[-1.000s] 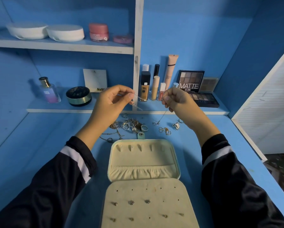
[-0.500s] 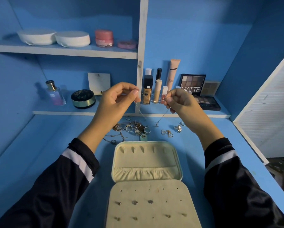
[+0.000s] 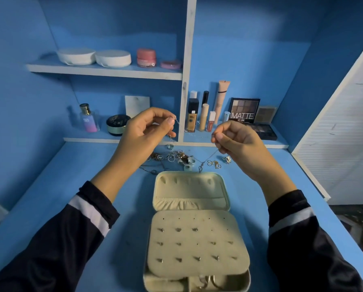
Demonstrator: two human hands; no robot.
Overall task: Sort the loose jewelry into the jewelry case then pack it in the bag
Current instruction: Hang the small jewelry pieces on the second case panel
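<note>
We pinch the thin chain (image 3: 213, 153) in the fingers (image 3: 169, 121) of our left hand (image 3: 147, 131) and right hand (image 3: 237, 142), lifting it above the desk (image 3: 92, 175) and its loose pile (image 3: 172, 158), probably to untangle it for the open jewelry case (image 3: 189, 192) nearby.

Both arms reach forward and upward with the forearms (image 3: 111, 173) bare from the wrists to dark, white-banded sleeves (image 3: 67, 239), and the hands are held level, apart and not touching. The left hand (image 3: 147, 131) pinches one end of a fine necklace chain (image 3: 209, 157) between the tips of thumb and forefinger, with the remaining fingers loosely curled below. The right hand (image 3: 237, 142) pinches the chain farther along between thumb and bent forefinger, with the other fingers folded toward the palm.
</note>
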